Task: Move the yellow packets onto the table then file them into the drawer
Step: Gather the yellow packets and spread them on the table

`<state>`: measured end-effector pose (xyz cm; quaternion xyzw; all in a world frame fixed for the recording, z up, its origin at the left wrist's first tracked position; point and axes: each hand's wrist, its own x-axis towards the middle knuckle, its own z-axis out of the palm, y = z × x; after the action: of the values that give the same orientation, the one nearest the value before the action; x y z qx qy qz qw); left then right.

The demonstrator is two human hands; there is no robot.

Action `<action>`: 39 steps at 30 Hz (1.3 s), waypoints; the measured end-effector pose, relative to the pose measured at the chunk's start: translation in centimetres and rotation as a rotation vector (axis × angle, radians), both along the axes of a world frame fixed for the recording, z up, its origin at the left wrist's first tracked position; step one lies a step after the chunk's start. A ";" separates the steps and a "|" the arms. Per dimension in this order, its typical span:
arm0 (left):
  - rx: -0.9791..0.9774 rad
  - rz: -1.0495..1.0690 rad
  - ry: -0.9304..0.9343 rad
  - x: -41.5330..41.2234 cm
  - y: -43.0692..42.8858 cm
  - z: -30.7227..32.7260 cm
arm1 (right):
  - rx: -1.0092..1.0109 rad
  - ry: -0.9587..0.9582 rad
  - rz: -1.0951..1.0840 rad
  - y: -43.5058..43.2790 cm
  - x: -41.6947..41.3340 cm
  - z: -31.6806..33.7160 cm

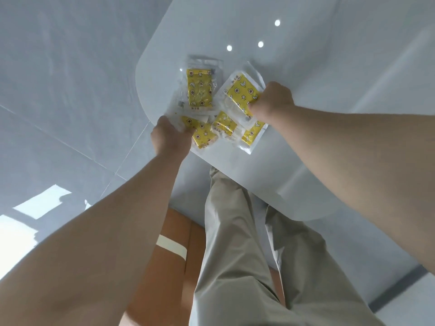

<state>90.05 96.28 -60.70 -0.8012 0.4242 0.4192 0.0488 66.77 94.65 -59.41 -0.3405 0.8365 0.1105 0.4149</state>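
Observation:
Several yellow packets in clear wrappers lie bunched near the rounded corner of the white table (306,67). One upright packet (199,87) lies at the back. My right hand (274,102) grips a tilted packet (242,91) by its near edge. At the table's edge, my left hand (170,137) grips another packet (202,134). Two more packets (223,124) (251,135) lie between and under these. No drawer is in view.
A brown cardboard box (174,255) with a strip of pale tape stands on the grey tiled floor (58,102) below the table, beside my legs in beige trousers (235,243). Bright light patches lie on the floor at the left.

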 end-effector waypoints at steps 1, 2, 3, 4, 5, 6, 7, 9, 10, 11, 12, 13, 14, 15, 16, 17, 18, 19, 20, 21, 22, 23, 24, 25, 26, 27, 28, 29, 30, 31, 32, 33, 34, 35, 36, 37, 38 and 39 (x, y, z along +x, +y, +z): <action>0.004 -0.052 -0.039 0.0 -0.1 0.0 | 0.008 0.010 -0.011 0.1 0.2 0.0; 0.015 -0.083 -0.063 0.0 -0.1 0.0 | 0.018 0.016 -0.029 0.1 0.3 -0.1; 0.031 -0.103 -0.077 0.0 -0.1 0.2 | 0.033 0.022 -0.044 0.3 0.5 0.1; 0.051 -0.114 -0.083 0.0 0.1 0.5 | 0.041 0.031 -0.060 0.5 0.6 0.4; 0.069 -0.123 -0.088 0.0 0.2 1.0 | 0.042 0.050 -0.072 0.8 0.7 0.9; 0.085 -0.133 -0.096 0.0 0.4 1.6 | 0.049 0.068 -0.083 1.1 0.6 1.6; 0.103 -0.142 -0.107 -0.1 0.5 2.4 | 0.060 0.079 -0.097 1.4 0.5 2.5; 0.135 -0.163 -0.111 -0.4 0.8 4.5 | 0.063 0.037 -0.125 2.1 -0.4 4.7; 0.148 -0.187 -0.104 -0.7 0.9 5.8 | 0.049 -0.005 -0.141 2.6 -1.0 6.0; 0.161 -0.233 -0.089 -1.3 1.0 7.3 | 0.032 -0.048 -0.158 3.3 -1.7 7.4; 0.174 -0.299 -0.062 -2.0 1.1 8.9 | 0.020 -0.077 -0.175 4.2 -2.4 9.1; 0.187 -0.372 -0.022 -2.9 1.2 10.6 | 0.007 -0.091 -0.203 5.1 -3.1 11.0; 0.203 -0.443 0.025 -3.9 1.3 12.4 | -0.006 -0.101 -0.235 6.1 -3.9 12.8; 0.220 -0.513 0.072 -5.0 1.5 14.2 | -0.011 -0.110 -0.269 7.2 -4.6 14.6; 0.230 -0.583 0.115 -6.2 1.7 16.0 | -0.015 -0.119 -0.301 8.3 -5.5 16.5; 0.230 -0.646 0.150 -7.5 1.8 17.8 | -0.023 -0.124 -0.343 9.5 -6.4 18.4; 0.221 -0.698 0.180 -8.9 2.0 19.5 | -0.040 -0.126 -0.399 10.7 -7.3 20.1; 0.206 -0.743 0.208 -10.5 2.1 21.3 | -0.074 -0.131 -0.470 11.9 -8.2 21.8; 0.183 -0.798 0.236 -12.1 2.3 22.9 | -0.115 -0.141 -0.548 13.1 -9.1 23.5; 0.157 -0.863 0.261 -14.0 2.5 24.5 | -0.152 -0.156 -0.631 14.4 -10.0 25.1; 0.132 -0.923 0.284 -15.9 2.7 26.1 | -0.191 -0.174 -0.713 15.7 -10.9 26.6; 0.111 -0.970 0.307 -17.9 3.1 27.6 | -0.244 -0.191 -0.794 17.1 -11.9 28.0; 0.095 -1.003 0.333 -20.0 3.5 29.1 | -0.298 -0.204 -0.872 18.5 -12.8 29.2; 0.079 -1.031 0.358 -22.2 3.9 30.4 | -0.349 -0.210 -0.949 19.9 -13.8 30.4; 0.062 -1.060 0.382 -24.3 4.5 31.7 | -0.401 -0.210 -1.014 21.3 -14.7 31.5; 0.047 -1.095 0.406 -26.4 5.2 32.9 | -0.449 -0.203 -1.070 22.6 -15.6 32.7; 0.040 -1.133 0.432 -28.2 6.1 34.0 | -0.495 -0.192 -1.121 24.0 -16.5 33.8; 0.036 -1.172 0.458 -30.1 7.1 35.0 | -0.534 -0.177 -1.176 25.6 -17.3 34.7; 0.031 -1.230 0.483 -32.3 8.5 35.9 | -0.580 -0.159 -1.238 27.6 -18.2 35.6; 0.031 -1.274 0.500 -34.0 9.6 36.7 | -0.618 -0.145 -1.284 29.2 -18.8 36.4; 0.032 -1.315 0.514 -35.4 10.8 37.4 | -0.645 -0.129 -1.325 30.6 -19.2 36.9; 0.036 -1.375 0.530 -37.3 12.4 38.0 | -0.671 -0.101 -1.375 32.5 -19.8 37.6; 0.039 -1.424 0.537 -38.7 13.8 38.6 | -0.688 -0.086 -1.418 34.1 -20.3 38.2; 0.043 -1.473 0.546 -40.4 15.6 39.2 | -0.705 -0.070 -1.467 36.1 -20.9 38.6; 0.049 -1.522 0.551 -42.1 17.5 39.7 | -0.725 -0.058 -1.514 38.1 -21.6 39.1; 0.054 -1.561 0.556 -43.7 19.2 40.2 | -0.743 -0.056 -1.558 39.9 -22.3 39.3; 0.056 -1.598 0.564 -45.7 21.3 40.6 | -0.764 -0.054 -1.601 42.1 -23.3 39.5; 0.050 -1.624 0.570 -47.7 23.3 40.9 | -0.781 -0.059 -1.641 44.2 -24.5 39.5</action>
<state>42.36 119.61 -19.80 -0.1123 0.8526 0.4487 0.2431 42.26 138.89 -19.91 0.2429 0.7832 -0.5198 0.2396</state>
